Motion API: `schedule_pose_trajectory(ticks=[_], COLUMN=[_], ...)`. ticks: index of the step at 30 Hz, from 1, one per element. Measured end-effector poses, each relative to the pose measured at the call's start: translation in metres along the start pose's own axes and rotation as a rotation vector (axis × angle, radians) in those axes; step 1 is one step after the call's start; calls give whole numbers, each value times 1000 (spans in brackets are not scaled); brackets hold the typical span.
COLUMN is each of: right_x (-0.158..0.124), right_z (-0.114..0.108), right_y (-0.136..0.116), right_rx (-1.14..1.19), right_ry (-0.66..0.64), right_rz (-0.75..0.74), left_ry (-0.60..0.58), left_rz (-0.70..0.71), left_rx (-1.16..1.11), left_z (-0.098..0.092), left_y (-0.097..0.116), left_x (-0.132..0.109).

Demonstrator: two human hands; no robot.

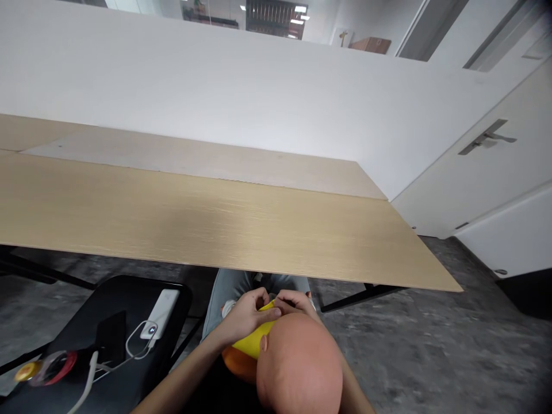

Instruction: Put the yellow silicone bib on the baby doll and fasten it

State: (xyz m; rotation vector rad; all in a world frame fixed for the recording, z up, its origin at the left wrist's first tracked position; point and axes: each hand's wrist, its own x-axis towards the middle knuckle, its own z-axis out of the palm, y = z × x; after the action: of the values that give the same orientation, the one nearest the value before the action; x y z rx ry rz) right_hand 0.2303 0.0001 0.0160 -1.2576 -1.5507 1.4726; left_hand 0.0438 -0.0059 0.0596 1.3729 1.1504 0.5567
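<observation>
A doll [302, 365] with a bald, smooth head lies against my body in my lap, its head towards me. Yellow cloth [254, 340] covers its front below the head. My left hand [248, 313] is closed, with thumb and fingers pinching the yellow cloth. Close beside it, my right hand [296, 301] is also closed at the cloth's far edge, its fingertips partly hidden. An orange part [240, 363] shows beneath the yellow cloth, by my left forearm. The doll's face and most of its body are out of sight.
A wooden table [207, 221] stretches in front of me above my knees. On my left, a black chair [172, 322] holds a white power bank [160, 313] with a cable, a dark flat object [111, 338] and a red-rimmed roll [62, 368]. A white door [495, 167] stands at the right.
</observation>
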Motion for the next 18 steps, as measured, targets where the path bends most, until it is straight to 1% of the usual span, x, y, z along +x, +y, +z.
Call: schedule_pose_trajectory(ticks=[4,9,13,18], right_x=[-1,-5,-3,1], right_z=[-2,-1,0,0], right_y=[-10,-20,-14,-5], right_rx=[-43,-92,-147,-130], right_ry=[-67,-55,-17,-30], right_rz=[19,55,59,18], left_ry=[-12,-3,-3,-53], left_rz=[7,39,60,25], left_rx=[-11,-119,-194,-257], left_z=[-1,2,3,2], left_y=[1,-8,-10,-6], left_x=[1,5,5,2])
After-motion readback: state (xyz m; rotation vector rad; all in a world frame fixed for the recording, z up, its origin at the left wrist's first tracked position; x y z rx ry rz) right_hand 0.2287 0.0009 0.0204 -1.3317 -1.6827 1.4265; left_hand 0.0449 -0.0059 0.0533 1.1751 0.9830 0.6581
